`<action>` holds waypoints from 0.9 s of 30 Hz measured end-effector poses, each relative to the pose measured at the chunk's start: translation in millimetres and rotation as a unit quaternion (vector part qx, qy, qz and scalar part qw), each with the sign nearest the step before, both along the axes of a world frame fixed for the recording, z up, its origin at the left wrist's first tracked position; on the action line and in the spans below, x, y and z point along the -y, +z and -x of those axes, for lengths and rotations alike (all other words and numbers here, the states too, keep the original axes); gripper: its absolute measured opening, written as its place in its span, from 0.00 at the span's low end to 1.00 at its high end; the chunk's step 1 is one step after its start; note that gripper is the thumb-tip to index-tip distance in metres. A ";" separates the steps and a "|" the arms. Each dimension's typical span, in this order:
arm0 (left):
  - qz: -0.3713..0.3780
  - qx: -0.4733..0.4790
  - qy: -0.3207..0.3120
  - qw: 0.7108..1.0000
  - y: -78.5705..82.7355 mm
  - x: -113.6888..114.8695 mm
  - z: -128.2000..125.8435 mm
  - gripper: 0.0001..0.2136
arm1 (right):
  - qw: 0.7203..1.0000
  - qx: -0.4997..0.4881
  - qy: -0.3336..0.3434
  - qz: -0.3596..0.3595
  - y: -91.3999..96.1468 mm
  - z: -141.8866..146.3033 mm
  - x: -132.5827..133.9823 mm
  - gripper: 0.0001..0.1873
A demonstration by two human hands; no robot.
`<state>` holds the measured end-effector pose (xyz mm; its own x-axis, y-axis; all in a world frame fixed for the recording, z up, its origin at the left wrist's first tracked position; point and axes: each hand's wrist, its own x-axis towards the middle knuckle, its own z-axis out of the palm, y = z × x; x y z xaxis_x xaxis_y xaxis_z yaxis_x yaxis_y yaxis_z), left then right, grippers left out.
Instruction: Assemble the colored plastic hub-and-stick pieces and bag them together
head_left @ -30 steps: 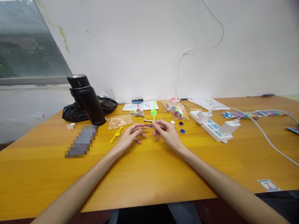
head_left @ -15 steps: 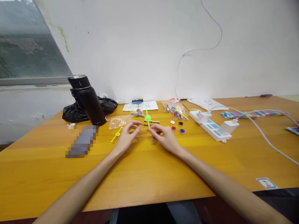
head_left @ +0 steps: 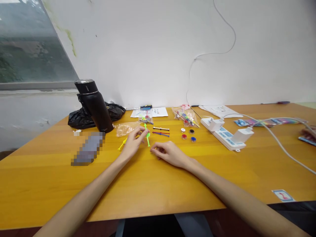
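Right of the bottle (head_left: 95, 110), the left hand (head_left: 132, 143) pinches the green arrow (head_left: 148, 136); farther right, the right hand (head_left: 170, 153) is half-open, seemingly empty.

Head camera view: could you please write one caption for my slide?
Left hand holding a green arrow piece, right hand loosely curled nearby, at a wooden table.

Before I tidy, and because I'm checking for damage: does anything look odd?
Yes: a yellowish-green streak runs down the white wall beside the window, looking like a stain. The four small discs sit neatly in two rows.
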<state>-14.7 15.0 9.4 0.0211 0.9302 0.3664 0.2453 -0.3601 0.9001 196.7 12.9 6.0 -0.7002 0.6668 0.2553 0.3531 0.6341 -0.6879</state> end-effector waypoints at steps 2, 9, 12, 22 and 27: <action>-0.026 -0.053 0.049 0.997 3.0 -3.1 10.4 0.14 | 1.000 0.003 0.002 -0.006 1.2 0.8 0.5 0.14; -0.037 -0.413 0.110 0.903 2.2 -5.5 39.6 0.14 | 1.000 0.018 0.002 -0.023 4.9 2.0 2.7 0.14; -0.010 -0.447 0.118 0.887 -2.0 -5.9 41.1 0.13 | 0.999 0.024 0.005 -0.024 4.5 1.6 2.6 0.13; -0.008 -0.455 0.144 0.879 -4.7 -9.0 44.2 0.07 | 0.999 0.030 0.009 -0.034 4.0 0.1 2.3 0.12; -0.021 -0.409 0.134 0.903 -3.7 -9.3 45.0 0.04 | 0.998 0.038 0.008 -0.042 1.5 0.5 2.3 0.11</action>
